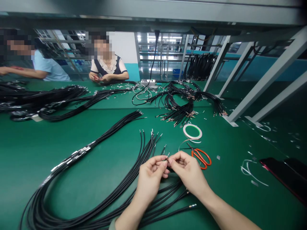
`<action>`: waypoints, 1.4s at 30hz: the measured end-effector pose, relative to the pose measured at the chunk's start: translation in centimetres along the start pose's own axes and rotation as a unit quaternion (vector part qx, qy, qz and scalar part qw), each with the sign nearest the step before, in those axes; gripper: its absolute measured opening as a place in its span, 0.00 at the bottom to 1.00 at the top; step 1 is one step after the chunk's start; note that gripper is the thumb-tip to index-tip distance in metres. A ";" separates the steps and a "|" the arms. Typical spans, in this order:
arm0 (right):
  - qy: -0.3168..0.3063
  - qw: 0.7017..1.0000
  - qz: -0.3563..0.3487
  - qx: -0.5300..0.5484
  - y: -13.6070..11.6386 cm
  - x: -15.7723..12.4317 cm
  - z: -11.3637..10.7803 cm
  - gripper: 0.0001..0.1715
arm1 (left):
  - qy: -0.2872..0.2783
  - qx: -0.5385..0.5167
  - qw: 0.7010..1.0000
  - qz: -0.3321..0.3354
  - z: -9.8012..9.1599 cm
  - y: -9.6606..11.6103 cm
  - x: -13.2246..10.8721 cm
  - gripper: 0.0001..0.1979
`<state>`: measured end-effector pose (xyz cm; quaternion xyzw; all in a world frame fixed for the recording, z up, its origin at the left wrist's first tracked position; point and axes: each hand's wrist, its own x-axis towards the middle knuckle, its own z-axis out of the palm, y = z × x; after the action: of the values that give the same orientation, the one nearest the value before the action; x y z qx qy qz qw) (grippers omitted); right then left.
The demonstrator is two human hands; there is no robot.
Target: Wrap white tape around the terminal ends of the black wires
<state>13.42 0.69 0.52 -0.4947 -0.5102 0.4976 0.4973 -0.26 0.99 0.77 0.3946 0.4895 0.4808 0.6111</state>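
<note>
My left hand [150, 177] and my right hand [187, 169] meet above the green table [120, 179], both pinched on the stripped end of a thin black cable [166, 157]. A bundle of black cables [134, 163] loops under my hands and fans out with bare metal tips toward the middle of the table. Orange-handled scissors [200, 157] lie just right of my right hand. A roll of white tape [192, 131] sits beyond the scissors, its loose end trailing toward them.
More cable bundles [182, 102] lie at the back, and a long bundle [48, 102] at the left. Two people sit across the table; one's hands [100, 77] work on cables. A dark phone [284, 174] lies at right. Slanted metal frame legs [261, 86] stand right. White scraps [249, 171] litter the surface.
</note>
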 end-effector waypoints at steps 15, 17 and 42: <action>0.001 0.998 -0.013 -0.059 -0.5 -0.4 0.5 0.11 | 0.000 0.017 1.000 -0.005 -0.5 -0.3 0.7 0.15; 0.000 0.998 -0.016 -0.064 -0.3 -0.5 0.5 0.12 | 0.001 0.000 1.000 -0.005 -0.5 -0.4 0.8 0.14; 0.012 0.998 -0.011 -0.067 0.4 -0.3 0.3 0.10 | -0.026 -0.011 0.998 -0.051 -1.2 -0.4 1.3 0.14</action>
<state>13.09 0.40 0.10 -0.5271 -0.5419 0.4507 0.4749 -1.28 2.22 -0.13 0.3749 0.4877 0.4437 0.6517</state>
